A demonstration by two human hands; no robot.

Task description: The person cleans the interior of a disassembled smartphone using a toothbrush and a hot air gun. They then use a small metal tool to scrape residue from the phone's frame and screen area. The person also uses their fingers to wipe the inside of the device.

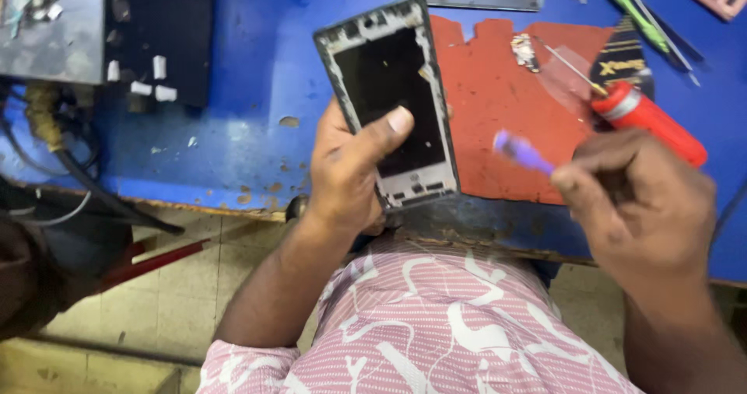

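I have the phone frame (393,102) in my left hand (350,168), back open and facing up, its dark inner panel ringed by a pale rim. My fingers are wrapped around its left edge and my thumb lies across the dark panel, so the grip is closed on the frame. It sits tilted, its lower end toward my shirt (420,324) and its upper end out over the blue bench (249,91).

Just right of the frame, my right hand (638,207) is closed around a thin tool with a purple tip (521,149), blurred, pointing toward the frame's right edge but not touching it.

Behind that hand, farther right of the frame, lies a red-handled screwdriver (650,118), its shaft reaching onto the red mat (498,106) that the frame partly overlaps. A small metal part (525,52) rests on the mat, up and right of the frame. A green tool (642,17) lies farther right. Left of the frame stands a black box (159,32) with white bits stuck to it.
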